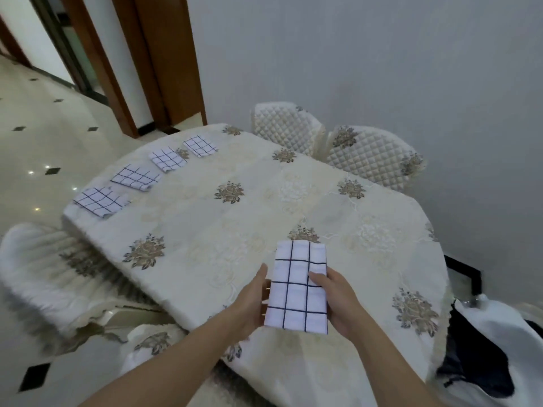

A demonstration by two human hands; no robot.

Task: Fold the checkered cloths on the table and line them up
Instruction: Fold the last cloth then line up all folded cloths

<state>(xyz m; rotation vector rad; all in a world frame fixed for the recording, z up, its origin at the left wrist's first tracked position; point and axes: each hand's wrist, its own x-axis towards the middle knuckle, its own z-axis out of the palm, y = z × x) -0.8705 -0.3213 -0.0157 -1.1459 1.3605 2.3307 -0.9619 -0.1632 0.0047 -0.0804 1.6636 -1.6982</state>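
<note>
A folded white cloth with dark checks (pixel 298 286) is held over the near part of the table between both hands. My left hand (pixel 252 301) grips its left edge, fingers underneath. My right hand (pixel 338 301) holds the right edge with the thumb lying on top. Several more folded checkered cloths lie in a row along the table's far left edge: one nearest the corner (pixel 101 201), then another (pixel 135 177), a third (pixel 167 158) and the farthest (pixel 200 146).
The table (pixel 235 218) wears a cream floral tablecloth. Quilted chairs (pixel 370 157) stand at the far side against the grey wall. A covered chair (pixel 44 271) is at the left. A dark and white bundle (pixel 493 356) sits at the right.
</note>
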